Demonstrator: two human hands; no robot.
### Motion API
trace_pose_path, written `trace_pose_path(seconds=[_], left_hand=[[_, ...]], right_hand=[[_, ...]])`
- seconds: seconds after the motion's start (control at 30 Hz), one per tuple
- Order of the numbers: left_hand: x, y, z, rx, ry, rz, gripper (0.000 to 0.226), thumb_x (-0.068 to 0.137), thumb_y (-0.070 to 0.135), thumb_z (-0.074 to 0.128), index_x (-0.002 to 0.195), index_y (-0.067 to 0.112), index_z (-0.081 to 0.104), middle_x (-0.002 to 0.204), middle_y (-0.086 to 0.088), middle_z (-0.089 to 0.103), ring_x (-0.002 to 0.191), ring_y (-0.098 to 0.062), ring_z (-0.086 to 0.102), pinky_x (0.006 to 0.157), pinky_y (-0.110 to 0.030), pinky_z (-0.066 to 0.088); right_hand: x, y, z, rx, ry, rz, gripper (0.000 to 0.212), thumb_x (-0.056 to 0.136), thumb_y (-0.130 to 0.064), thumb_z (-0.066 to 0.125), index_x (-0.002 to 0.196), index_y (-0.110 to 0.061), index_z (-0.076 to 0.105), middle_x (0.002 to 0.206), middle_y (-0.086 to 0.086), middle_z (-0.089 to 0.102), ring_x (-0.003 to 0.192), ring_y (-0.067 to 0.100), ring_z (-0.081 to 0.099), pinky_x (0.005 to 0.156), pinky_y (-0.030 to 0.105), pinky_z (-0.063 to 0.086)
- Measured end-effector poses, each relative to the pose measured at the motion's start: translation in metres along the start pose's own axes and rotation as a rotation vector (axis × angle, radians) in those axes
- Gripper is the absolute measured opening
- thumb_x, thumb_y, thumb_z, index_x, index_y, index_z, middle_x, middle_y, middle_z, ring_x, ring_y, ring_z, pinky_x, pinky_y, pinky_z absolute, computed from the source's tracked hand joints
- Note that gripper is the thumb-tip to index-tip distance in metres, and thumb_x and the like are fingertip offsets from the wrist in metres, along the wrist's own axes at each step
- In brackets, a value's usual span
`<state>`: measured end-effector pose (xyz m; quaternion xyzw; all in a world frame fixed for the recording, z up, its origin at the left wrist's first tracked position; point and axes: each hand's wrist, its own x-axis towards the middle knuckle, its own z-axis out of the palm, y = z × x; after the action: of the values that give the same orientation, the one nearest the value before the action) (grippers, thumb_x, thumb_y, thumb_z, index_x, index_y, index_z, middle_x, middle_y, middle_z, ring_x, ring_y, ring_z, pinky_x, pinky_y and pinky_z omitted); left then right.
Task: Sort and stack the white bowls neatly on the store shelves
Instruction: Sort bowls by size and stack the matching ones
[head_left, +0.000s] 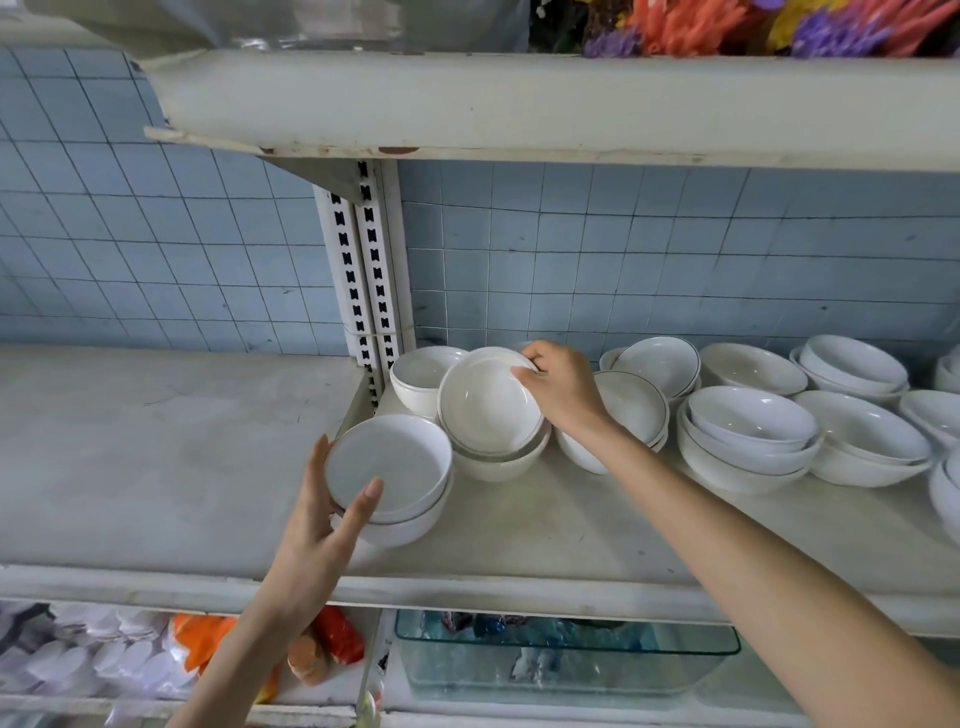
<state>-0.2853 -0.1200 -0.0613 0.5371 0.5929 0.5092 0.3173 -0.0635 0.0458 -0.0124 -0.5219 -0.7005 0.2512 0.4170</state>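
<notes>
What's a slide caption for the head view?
Left hand grips a bowl stack; right hand holds a tilted bowl.

White bowls (753, 366) sit in about thirteen stacks and singles, too nested for an exact total: the left stack (410, 519) shows two, the tilted bowl (483, 405) is one, and the nested stack (748, 441) shows three. Two hands appear, the left hand (311, 525) and the right hand (563, 389). There are three shelves, the upper shelf (519, 104), middle shelf (156, 467) and lower shelf (779, 686), plus two slotted uprights (376, 260) and one glass tray (566, 675).
</notes>
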Motion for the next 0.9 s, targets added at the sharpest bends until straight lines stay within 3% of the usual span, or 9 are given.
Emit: trace_pose_path(seconds=[0.07, 0.13, 0.23, 0.33, 0.43, 0.63, 0.8, 0.9], left_hand=[[-0.003, 0.009, 0.003, 0.025, 0.035, 0.037, 0.127, 0.048, 0.097, 0.044, 0.150, 0.029, 0.012, 0.149, 0.016, 0.024, 0.099, 0.027, 0.044, 0.087, -0.007, 0.036], [-0.005, 0.017, 0.005, 0.075, 0.106, 0.124, 0.120, 0.056, 0.094, 0.041, 0.151, 0.026, 0.013, 0.148, 0.017, 0.019, 0.098, 0.033, 0.038, 0.085, -0.002, 0.032], [-0.005, 0.026, 0.007, 0.166, 0.209, 0.318, 0.094, 0.079, 0.076, 0.042, 0.151, 0.022, 0.014, 0.155, 0.009, 0.019, 0.137, 0.010, 0.023, 0.110, -0.015, 0.024], [-0.009, 0.040, 0.019, 0.153, 0.230, 0.459, 0.087, 0.089, 0.065, 0.043, 0.150, 0.010, 0.016, 0.156, -0.003, 0.022, 0.142, 0.000, 0.020, 0.114, -0.015, 0.020], [-0.017, 0.054, 0.040, 0.105, 0.140, 0.506, 0.088, 0.088, 0.061, 0.049, 0.150, 0.009, 0.015, 0.157, 0.001, 0.021, 0.144, -0.009, 0.021, 0.116, -0.022, 0.021], [-0.032, 0.059, 0.077, -0.023, -0.186, 0.458, 0.107, 0.074, 0.059, 0.069, 0.151, 0.017, 0.008, 0.159, 0.008, 0.014, 0.146, -0.010, 0.015, 0.117, -0.025, 0.018], [-0.044, 0.039, 0.105, -0.060, -0.271, 0.329, 0.109, 0.066, 0.068, 0.071, 0.146, 0.028, 0.008, 0.156, 0.016, 0.015, 0.144, 0.002, 0.015, 0.113, -0.011, 0.017], [-0.045, 0.023, 0.113, -0.109, -0.330, 0.267, 0.112, 0.065, 0.064, 0.075, 0.148, 0.024, 0.012, 0.154, 0.018, 0.025, 0.142, 0.000, 0.022, 0.115, -0.020, 0.022]], right_hand=[[0.001, -0.003, -0.004, 0.081, 0.054, 0.039, 0.004, 0.082, -0.008, 0.062, 0.081, -0.004, 0.061, 0.078, 0.008, 0.067, 0.070, 0.016, 0.054, 0.064, 0.024, 0.040], [0.001, -0.009, -0.011, 0.195, 0.088, 0.064, 0.005, 0.082, -0.006, 0.064, 0.079, -0.007, 0.060, 0.074, 0.004, 0.067, 0.068, 0.015, 0.056, 0.064, 0.023, 0.043], [-0.003, -0.024, -0.028, 0.280, 0.098, 0.080, 0.011, 0.081, -0.006, 0.066, 0.077, -0.015, 0.060, 0.070, -0.008, 0.064, 0.061, 0.006, 0.057, 0.055, 0.013, 0.042], [-0.014, -0.037, -0.046, 0.344, 0.042, 0.092, 0.011, 0.082, -0.009, 0.068, 0.076, -0.015, 0.062, 0.071, -0.002, 0.066, 0.061, 0.010, 0.057, 0.057, 0.021, 0.043], [-0.036, -0.045, -0.064, 0.367, -0.031, 0.118, 0.012, 0.083, -0.009, 0.068, 0.076, -0.015, 0.061, 0.073, 0.002, 0.067, 0.067, 0.017, 0.057, 0.059, 0.027, 0.045], [-0.091, -0.033, -0.087, 0.381, -0.126, 0.241, 0.007, 0.084, -0.006, 0.067, 0.088, -0.001, 0.063, 0.080, 0.010, 0.069, 0.065, 0.014, 0.060, 0.051, 0.017, 0.047], [-0.127, -0.002, -0.085, 0.349, -0.157, 0.350, 0.005, 0.081, -0.006, 0.070, 0.082, -0.005, 0.065, 0.079, 0.010, 0.071, 0.064, 0.013, 0.062, 0.052, 0.021, 0.046], [-0.137, 0.016, -0.082, 0.333, -0.106, 0.381, 0.006, 0.081, -0.006, 0.070, 0.079, -0.010, 0.066, 0.074, 0.003, 0.072, 0.064, 0.010, 0.063, 0.060, 0.023, 0.047]])
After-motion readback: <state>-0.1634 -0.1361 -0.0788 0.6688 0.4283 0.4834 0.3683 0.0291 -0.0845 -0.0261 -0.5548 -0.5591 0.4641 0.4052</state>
